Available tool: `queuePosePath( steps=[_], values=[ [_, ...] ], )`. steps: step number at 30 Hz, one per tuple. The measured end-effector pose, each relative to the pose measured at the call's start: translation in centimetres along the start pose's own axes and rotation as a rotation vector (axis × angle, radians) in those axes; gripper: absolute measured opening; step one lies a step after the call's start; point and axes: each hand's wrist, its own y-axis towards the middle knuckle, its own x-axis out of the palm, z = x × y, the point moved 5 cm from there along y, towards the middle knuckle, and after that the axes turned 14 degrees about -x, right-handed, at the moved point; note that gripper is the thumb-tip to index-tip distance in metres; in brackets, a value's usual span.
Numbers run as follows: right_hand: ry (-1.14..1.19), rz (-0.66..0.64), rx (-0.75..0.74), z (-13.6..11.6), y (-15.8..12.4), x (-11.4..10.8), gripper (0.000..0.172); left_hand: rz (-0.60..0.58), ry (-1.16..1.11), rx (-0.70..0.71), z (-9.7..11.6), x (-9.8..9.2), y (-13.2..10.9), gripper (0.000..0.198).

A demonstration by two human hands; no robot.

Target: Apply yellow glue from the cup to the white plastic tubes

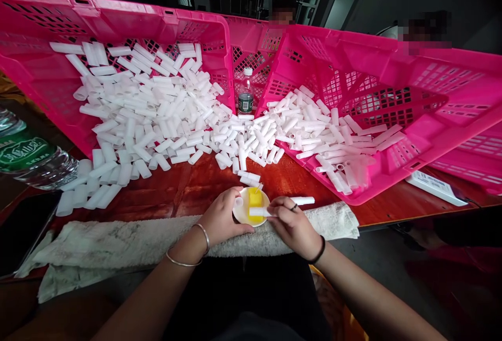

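Observation:
My right hand (292, 224) pinches a narrow white tube (258, 211) sideways over a yellow, sponge-like block (255, 196). The tube's far end overlaps the block; I cannot tell if it presses on it. The block sits in a small white dish (241, 214). Around the dish's left side curls my left hand (221, 215), thumb at the near rim and fingers towards the far rim. Against those fingers shows the round end of a wider white tube (238, 202); how it is held is partly hidden. Another narrow tube (304, 201) lies beyond my right hand.
Wide white tubes (157, 105) spill from a tipped pink crate (214, 43), narrower ones (309, 121) from another crate (423, 121). A small bottle (246, 92) stands between them. A large bottle (35, 152) lies at left. A towel (129, 239) covers the table's front edge.

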Motion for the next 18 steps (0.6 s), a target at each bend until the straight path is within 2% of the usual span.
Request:
queuePosePath(
  steps=[2,3,6,8,9,11,14,16,18],
  values=[
    [-0.019,-0.015,-0.079,-0.5,0.0,-0.1,0.012,0.002,0.002,0.001,0.1,-0.1,0.0,0.083],
    [0.014,-0.009,-0.059,-0.5,-0.1,-0.2,0.012,-0.001,0.003,0.001,0.2,-0.1,0.0,0.083],
    [0.218,0.010,0.161,0.3,-0.8,0.1,0.022,-0.013,0.009,-0.010,0.4,-0.2,0.0,0.086],
    [0.249,0.040,0.250,0.6,-1.2,0.3,0.023,-0.016,0.011,-0.014,0.4,-0.2,0.0,0.086],
    [0.207,0.052,0.235,0.5,-1.3,0.2,0.021,-0.012,0.009,-0.009,0.4,-0.2,0.0,0.085],
    [0.061,0.057,0.101,-0.1,-1.0,-0.1,0.017,-0.001,0.008,0.011,0.4,-0.3,0.1,0.084],
    [-0.076,0.020,-0.078,-1.0,-0.6,-0.1,0.019,0.003,0.017,0.028,0.4,-0.3,0.1,0.084],
    [-0.036,0.008,-0.044,-0.9,-0.5,0.0,0.018,-0.005,0.021,0.024,0.4,-0.3,0.1,0.085],
    [0.083,0.030,0.084,-0.4,-0.7,0.1,0.020,-0.002,0.025,0.018,0.4,-0.4,0.2,0.084]
  ],
)
